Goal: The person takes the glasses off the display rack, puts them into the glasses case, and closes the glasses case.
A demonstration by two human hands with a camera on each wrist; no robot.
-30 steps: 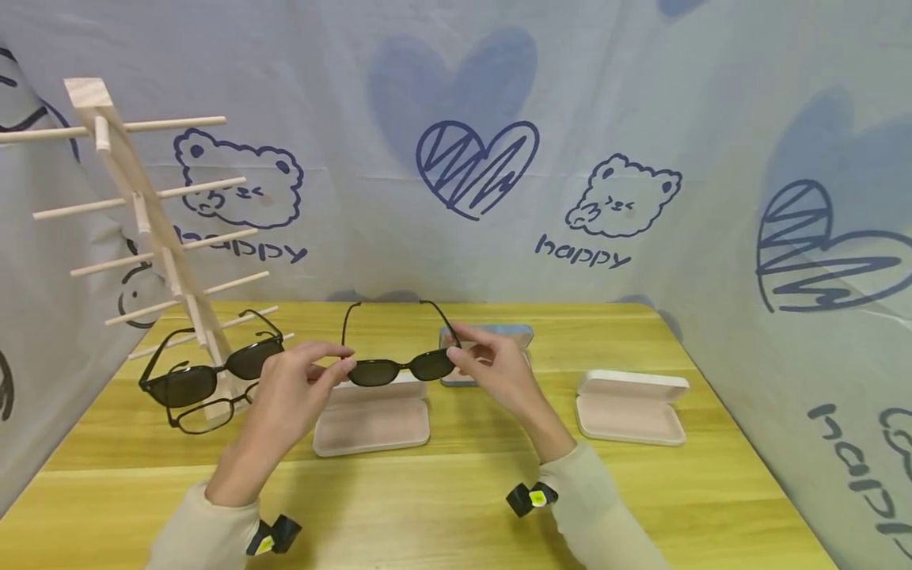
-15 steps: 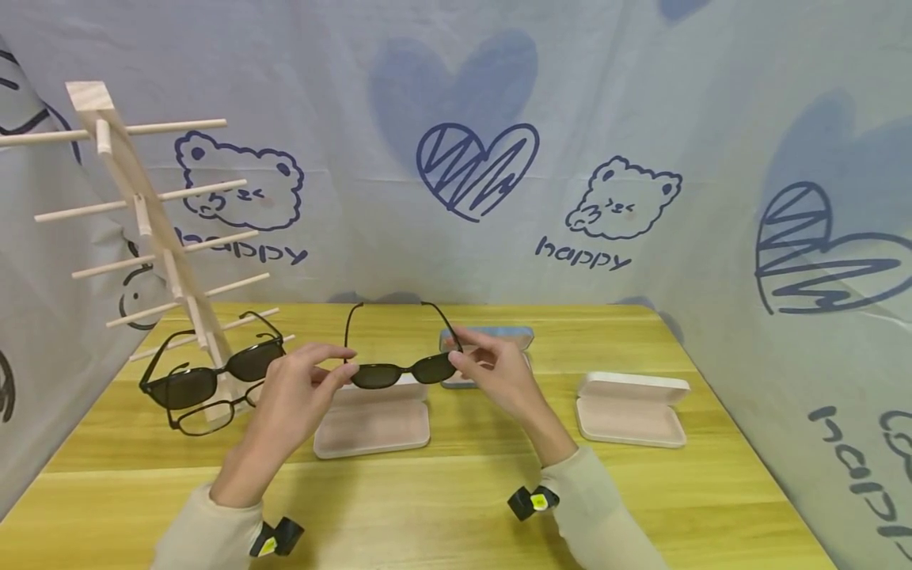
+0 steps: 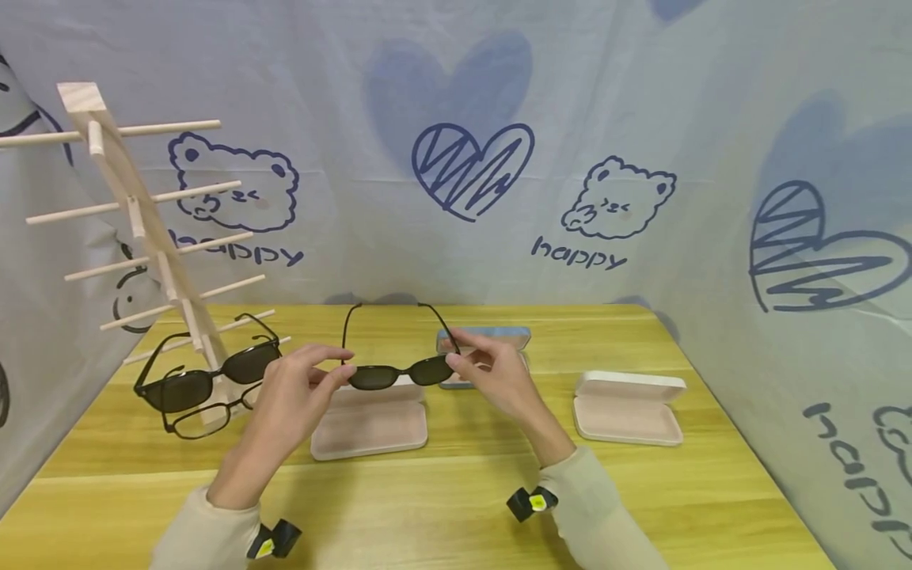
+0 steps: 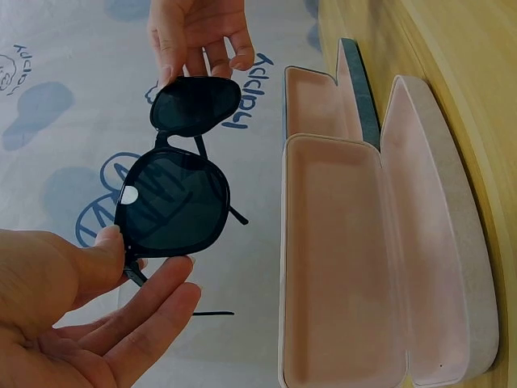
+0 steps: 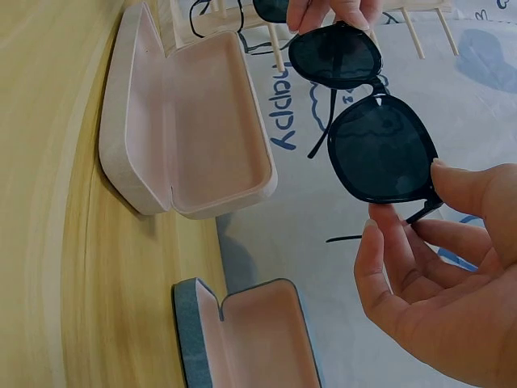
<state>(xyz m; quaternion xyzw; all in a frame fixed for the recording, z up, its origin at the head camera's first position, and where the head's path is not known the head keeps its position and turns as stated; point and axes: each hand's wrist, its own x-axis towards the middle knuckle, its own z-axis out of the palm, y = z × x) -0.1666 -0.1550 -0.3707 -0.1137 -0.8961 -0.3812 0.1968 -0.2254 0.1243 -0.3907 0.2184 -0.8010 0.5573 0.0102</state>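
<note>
A pair of black sunglasses (image 3: 375, 378) is held up in the air, temples unfolded and pointing away from the person. My left hand (image 3: 295, 396) pinches its left end near the hinge between thumb and fingers. At the other end my right hand (image 3: 502, 378) pinches the frame the same way. Both dark lenses (image 4: 174, 202) show large in the left wrist view. Below and behind the sunglasses lies an open white glasses case (image 3: 370, 427) with a pink lining. A blue-grey case (image 3: 492, 332), also open, is partly hidden behind my right hand.
On the left stands a wooden display rack (image 3: 153, 214) with several pegs. Another pair of sunglasses (image 3: 188, 391) and clear-lensed glasses (image 3: 203, 421) hang low on it. A second open white case (image 3: 627, 419) lies at the right. Printed cloth (image 3: 342, 222) encloses the wooden table (image 3: 442, 507).
Both hands keep their pinch on the sunglasses, which stay at nearly the same place. The whole view shifts very slightly; nothing is taken up or let go.
</note>
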